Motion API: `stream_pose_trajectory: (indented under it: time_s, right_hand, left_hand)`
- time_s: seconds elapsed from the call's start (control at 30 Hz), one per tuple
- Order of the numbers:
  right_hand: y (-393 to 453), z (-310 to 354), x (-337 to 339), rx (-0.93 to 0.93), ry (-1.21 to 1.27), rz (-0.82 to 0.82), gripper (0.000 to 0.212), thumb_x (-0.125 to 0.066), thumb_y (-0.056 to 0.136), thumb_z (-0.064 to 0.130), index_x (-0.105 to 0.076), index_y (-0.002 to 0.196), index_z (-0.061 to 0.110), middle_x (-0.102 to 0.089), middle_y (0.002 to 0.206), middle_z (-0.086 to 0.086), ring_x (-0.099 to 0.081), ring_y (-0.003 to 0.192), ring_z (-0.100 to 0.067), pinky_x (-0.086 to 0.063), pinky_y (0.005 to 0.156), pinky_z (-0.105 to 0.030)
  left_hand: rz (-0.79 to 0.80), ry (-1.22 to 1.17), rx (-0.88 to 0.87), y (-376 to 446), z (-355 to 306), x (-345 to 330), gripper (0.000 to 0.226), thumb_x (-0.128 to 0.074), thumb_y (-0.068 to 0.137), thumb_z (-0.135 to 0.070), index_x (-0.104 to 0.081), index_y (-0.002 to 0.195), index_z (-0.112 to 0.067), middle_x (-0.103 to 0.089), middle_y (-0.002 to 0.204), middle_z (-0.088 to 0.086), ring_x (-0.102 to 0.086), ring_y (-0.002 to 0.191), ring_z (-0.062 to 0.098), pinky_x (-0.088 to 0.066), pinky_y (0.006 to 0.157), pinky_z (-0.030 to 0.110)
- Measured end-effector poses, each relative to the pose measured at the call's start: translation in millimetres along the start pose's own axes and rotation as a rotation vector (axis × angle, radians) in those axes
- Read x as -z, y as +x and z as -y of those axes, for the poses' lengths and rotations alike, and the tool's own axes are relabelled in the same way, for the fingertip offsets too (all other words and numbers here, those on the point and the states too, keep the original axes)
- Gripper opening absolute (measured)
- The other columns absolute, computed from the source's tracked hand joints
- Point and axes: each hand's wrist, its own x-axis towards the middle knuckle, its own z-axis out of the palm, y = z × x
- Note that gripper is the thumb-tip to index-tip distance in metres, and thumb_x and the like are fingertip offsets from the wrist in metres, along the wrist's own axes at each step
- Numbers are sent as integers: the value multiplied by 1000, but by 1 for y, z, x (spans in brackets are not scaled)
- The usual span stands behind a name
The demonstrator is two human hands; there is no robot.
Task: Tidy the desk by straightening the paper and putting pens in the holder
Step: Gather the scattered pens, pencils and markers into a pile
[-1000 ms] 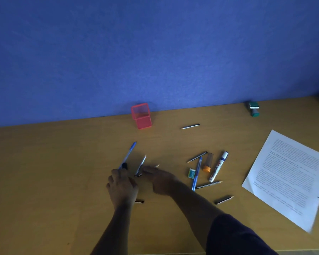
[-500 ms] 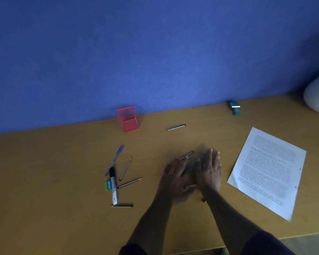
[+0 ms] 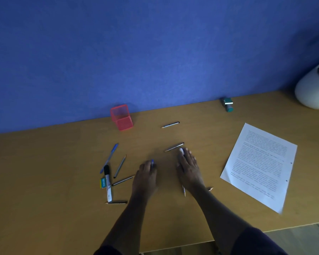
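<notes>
Pens and pencils lie scattered over the middle of the desk [image 3: 44,181], and the red holder [image 3: 122,117] stands empty at the back edge against the wall. The left hand [image 3: 145,176] lies palm down over a blue pen [image 3: 152,162] whose tip peeks past the fingers; the right hand [image 3: 189,169] lies flat over a marker [image 3: 181,150] and a pencil [image 3: 184,190] that pokes out by the wrist. Neither hand visibly closes on anything — fingers look spread, pressing rather than gripping. To gather well, I judge it best to sweep the sticks together, align them, then curl the fingers under the bundle before lifting toward the holder. The paper [image 3: 260,162] sits askew near the right edge, not yet straightened. Another cluster — a blue pen, marker, pencils, an eraser [image 3: 103,183] — waits left of the hands.
</notes>
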Motion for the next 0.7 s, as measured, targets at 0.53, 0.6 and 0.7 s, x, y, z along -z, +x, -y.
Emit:
stream_pose_trajectory:
  time_s: [0.53,0.6,0.7]
  right_hand:
    - [-23,13,-2,-23,-263,-283,22,-66,83,34,-57,96,18,-58,88,-2,-60,75,-29,-47,60,-36]
    - [-32,10,-10,-47,-261,-290,23,-65,84,35,-54,96,18,-58,86,-1,-62,70,-28,-45,51,-32]
    - [-38,15,-21,5,-268,-259,23,-65,86,32,-55,102,19,-56,89,0,-62,68,-26,-45,44,-30]
  left_hand:
    - [-195,-57,477,-51,72,-23,51,-44,100,-46,-33,150,-40,-12,167,0,-10,153,34,-13,117,65]
    - [-171,-65,471,-52,76,-25,52,-41,102,-43,-34,153,-36,-16,167,0,-12,153,35,-18,118,64]
    - [-183,-48,433,-52,84,-26,52,-34,103,-37,-35,154,-29,-21,166,2,-16,153,33,-19,120,58]
